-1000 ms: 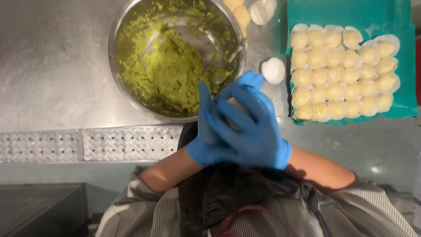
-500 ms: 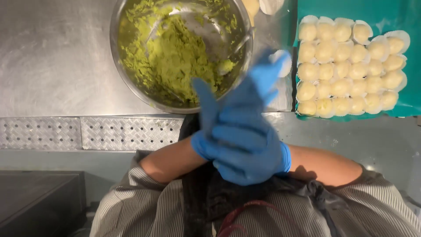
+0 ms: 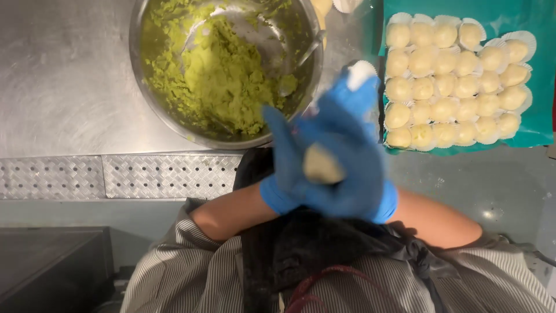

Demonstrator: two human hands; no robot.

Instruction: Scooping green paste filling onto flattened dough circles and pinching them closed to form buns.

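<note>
Both my hands wear blue gloves and meet in front of my chest, blurred by motion. A pale dough ball (image 3: 321, 165) sits between the palms. My left hand (image 3: 286, 171) cups it from the left and my right hand (image 3: 359, 124) presses on it from the right, fingers pointing up. Just above them is a steel bowl (image 3: 139, 87) holding green paste (image 3: 223, 75). To the right lies a green tray (image 3: 536, 136) with several pale balls in white paper cups (image 3: 446, 87).
A spoon (image 3: 301, 58) rests inside the bowl at its right side. One white paper cup (image 3: 360, 71) lies between bowl and tray, behind my right fingertips. A steel counter (image 3: 63, 75) with a ribbed front edge (image 3: 116, 174) carries everything.
My hands have shifted against each other, the right fingers sliding up and right. The dough ball now shows between the palms. The view has moved slightly.
</note>
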